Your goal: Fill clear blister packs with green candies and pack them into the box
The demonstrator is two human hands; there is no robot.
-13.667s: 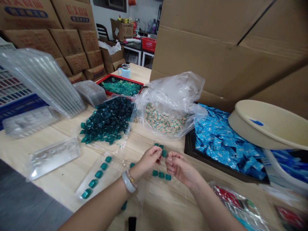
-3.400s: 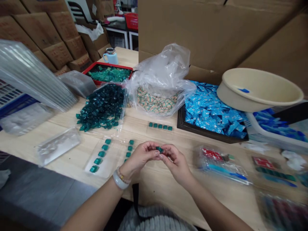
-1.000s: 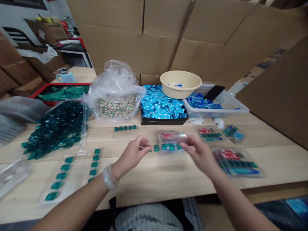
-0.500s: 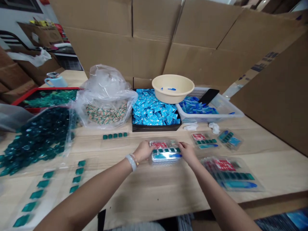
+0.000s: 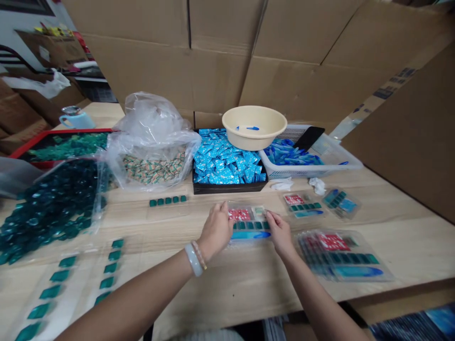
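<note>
In front of me a clear plastic case (image 5: 245, 225) lies between my two hands. Inside show a red-and-white packet, a small pale packet, a row of dark green squares and a blue pen-shaped piece. My left hand (image 5: 217, 226) is closed on the left end, its fingers bent over the edge. At the opposite end my right hand (image 5: 280, 232) pinches the upper right corner. A fanned pile of similar filled cases (image 5: 341, 258) lies right of my right forearm, and two more filled cases, one upright to me (image 5: 302, 204) and one turned (image 5: 340, 203), lie beyond it.
Along the back stand a bag of small packets (image 5: 154, 166), a black box of blue packets (image 5: 227, 163), a cream basin (image 5: 254, 125) and a white basket (image 5: 334, 161). Dark green pieces (image 5: 53, 203) heap at left, near trays with rows of green squares (image 5: 50, 291). Cardboard (image 5: 220, 76) walls the back.
The case between my hands has tipped so its top face shows more fully. My left hand has moved further over its left end. The view has shifted slightly.
</note>
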